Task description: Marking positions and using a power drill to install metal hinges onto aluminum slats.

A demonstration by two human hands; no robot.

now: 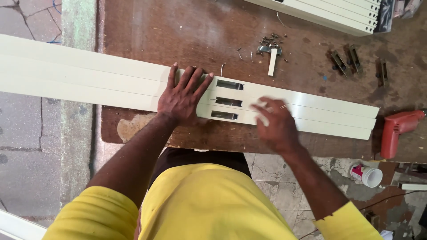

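Slip risk: left hand [182,95] flat, open on cream strips [89,78]; right hand [273,122] at 3 o'clock blurred, grip indeterminate, near sharp-edged slots [228,102].

1. The left hand [181,95] is laid flat on the three side-by-side profiles [89,75], which lie on the workbench [187,31].
2. Three slots [228,102] are cut into the profiles just right of the left fingertips.
3. The right hand [275,124] is held over the profiles, right of the slots.
4. A pile of screws [270,42] is found beyond the right fingers.
5. A drill [398,131] lies well right of the right fingers.
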